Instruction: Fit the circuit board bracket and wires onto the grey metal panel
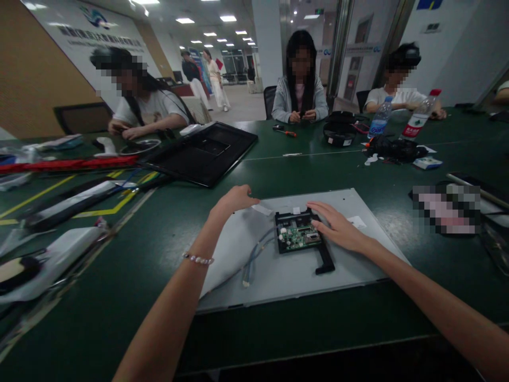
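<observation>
A grey metal panel [338, 268] lies flat on the green table in front of me. On it sits a black bracket holding a green circuit board [297, 237], with a grey cable [254, 254] running off to its left. My right hand [338, 228] lies flat with fingers stretched over the right side of the black bracket. My left hand [235, 200] rests on the panel's far left edge, fingers curled down onto it with nothing visible in them. A bead bracelet [198, 259] circles my left wrist.
A black monitor back cover [207, 154] lies further back on the left. Long metal strips and plastic-wrapped parts [71, 204] fill the left side. Three people sit across the table. Two water bottles [417, 118], a black bundle [395, 148] and a screwdriver [287, 132] lie at the back right.
</observation>
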Tool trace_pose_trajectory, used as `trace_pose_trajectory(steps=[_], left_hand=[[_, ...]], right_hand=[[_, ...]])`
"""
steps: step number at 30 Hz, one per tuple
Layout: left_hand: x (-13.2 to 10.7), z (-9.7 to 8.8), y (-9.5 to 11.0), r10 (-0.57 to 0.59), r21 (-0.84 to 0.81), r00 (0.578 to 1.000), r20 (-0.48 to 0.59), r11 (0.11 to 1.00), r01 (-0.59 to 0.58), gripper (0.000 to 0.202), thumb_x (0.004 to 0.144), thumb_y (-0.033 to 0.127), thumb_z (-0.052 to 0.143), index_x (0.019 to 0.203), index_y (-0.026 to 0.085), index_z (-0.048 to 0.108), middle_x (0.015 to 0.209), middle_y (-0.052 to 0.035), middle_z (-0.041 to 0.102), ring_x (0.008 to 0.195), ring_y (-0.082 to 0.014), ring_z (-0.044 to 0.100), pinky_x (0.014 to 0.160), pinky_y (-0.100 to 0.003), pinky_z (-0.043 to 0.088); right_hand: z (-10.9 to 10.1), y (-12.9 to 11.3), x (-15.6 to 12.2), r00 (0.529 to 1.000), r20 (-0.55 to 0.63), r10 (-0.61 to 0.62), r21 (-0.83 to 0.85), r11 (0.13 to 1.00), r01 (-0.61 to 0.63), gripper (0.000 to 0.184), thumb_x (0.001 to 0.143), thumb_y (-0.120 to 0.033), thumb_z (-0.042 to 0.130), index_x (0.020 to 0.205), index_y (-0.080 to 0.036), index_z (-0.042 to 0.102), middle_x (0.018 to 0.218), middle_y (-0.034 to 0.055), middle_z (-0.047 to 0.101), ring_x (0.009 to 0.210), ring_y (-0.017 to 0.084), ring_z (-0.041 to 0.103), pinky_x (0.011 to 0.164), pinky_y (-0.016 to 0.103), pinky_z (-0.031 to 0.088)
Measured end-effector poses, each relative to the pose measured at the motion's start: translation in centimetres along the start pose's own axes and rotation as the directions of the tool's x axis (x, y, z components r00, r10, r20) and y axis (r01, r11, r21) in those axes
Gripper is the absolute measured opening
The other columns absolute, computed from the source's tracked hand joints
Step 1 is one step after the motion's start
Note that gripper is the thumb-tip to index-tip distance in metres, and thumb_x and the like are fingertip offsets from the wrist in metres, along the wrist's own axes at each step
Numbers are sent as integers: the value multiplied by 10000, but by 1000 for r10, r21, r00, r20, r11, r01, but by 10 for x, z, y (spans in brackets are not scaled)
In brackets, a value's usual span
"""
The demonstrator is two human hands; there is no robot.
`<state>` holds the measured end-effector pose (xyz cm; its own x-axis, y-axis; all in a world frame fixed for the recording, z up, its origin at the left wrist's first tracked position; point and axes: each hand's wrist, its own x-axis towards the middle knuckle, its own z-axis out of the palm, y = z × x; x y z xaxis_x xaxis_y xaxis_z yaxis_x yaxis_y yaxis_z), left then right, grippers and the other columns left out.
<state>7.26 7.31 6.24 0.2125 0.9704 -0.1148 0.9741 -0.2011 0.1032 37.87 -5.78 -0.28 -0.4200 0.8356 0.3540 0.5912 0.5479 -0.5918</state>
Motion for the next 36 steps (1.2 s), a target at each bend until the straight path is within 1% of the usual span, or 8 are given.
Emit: trace_pose_trajectory(steps=[3, 8, 10, 13, 17, 23, 29, 36], left_hand=[[2, 6, -3, -22, -6, 998, 57, 1000, 23, 467, 745, 413, 628, 1136, 158, 657, 1116, -119, 685, 977, -234, 650, 780, -245, 468], [1, 8, 5, 18, -9, 1000, -9, 1000, -18, 417, 714, 240, 625, 1121, 153, 661, 1014, -80, 703, 889, -192, 653, 714, -214, 464], [1, 7, 8, 39, -7, 999, -20, 999, -40, 363, 684, 175, 607, 1036, 169, 695, 972, -63, 710, 869, -183, 649, 699, -211, 458], [-2, 4, 9, 45, -50, 998, 54, 998, -42, 297, 632, 123, 577, 882, 183, 726, 837, -32, 714, 771, -156, 644, 627, -198, 439], [-14, -3, 2, 48, -257, 991, 127, 966, -14, 286, 624, 161, 547, 852, 166, 720, 704, -22, 693, 655, -134, 643, 574, -185, 447], [-53, -19, -16, 149, -516, 977, 149, 855, -52, 302, 698, 292, 573, 931, 146, 699, 842, -58, 712, 727, -162, 670, 645, -232, 507], [-85, -13, -22, 330, -579, 935, 132, 791, -198, 325, 779, 365, 591, 1000, 145, 682, 834, -50, 698, 759, -157, 654, 714, -248, 491], [-96, -1, -10, 446, -602, 859, 250, 767, -223, 297, 777, 337, 583, 987, 151, 680, 871, -56, 702, 725, -147, 636, 704, -250, 483]], right_hand=[[1, 3, 4, 998, -66, 4, 0, 1000, -4, 454, 989, -483, 403, 1384, -276, 491, 1429, 82, 511, 1349, 243, 433, 1137, 498, 336], [1, 5, 3, 995, -97, 9, -15, 1000, -10, 436, 984, -474, 421, 1357, -274, 527, 1408, 78, 531, 1328, 239, 456, 1125, 490, 354], [1, 4, 2, 995, -97, 7, -22, 1000, -10, 433, 981, -462, 428, 1361, -276, 521, 1405, 78, 532, 1327, 239, 457, 1122, 493, 356], [-1, 1, 1, 996, -87, 9, -38, 999, -13, 435, 981, -447, 428, 1371, -271, 509, 1406, 86, 528, 1329, 241, 453, 1122, 503, 352], [-6, -8, -1, 998, -57, 19, -60, 998, -23, 444, 982, -444, 417, 1388, -278, 489, 1424, 83, 509, 1339, 248, 440, 1120, 518, 350], [-10, -22, -6, 999, -21, 29, -95, 995, -31, 468, 983, -432, 399, 1436, -318, 430, 1442, 64, 487, 1362, 274, 407, 1119, 549, 348], [-6, -40, -7, 999, 29, -18, -84, 996, 20, 473, 982, -400, 423, 1443, -296, 408, 1474, 62, 453, 1384, 254, 380, 1144, 513, 335], [7, -78, -5, 976, 166, -143, -137, 976, 166, 495, 987, -379, 427, 1455, -221, 396, 1525, 86, 408, 1449, 250, 270, 1170, 513, 291]])
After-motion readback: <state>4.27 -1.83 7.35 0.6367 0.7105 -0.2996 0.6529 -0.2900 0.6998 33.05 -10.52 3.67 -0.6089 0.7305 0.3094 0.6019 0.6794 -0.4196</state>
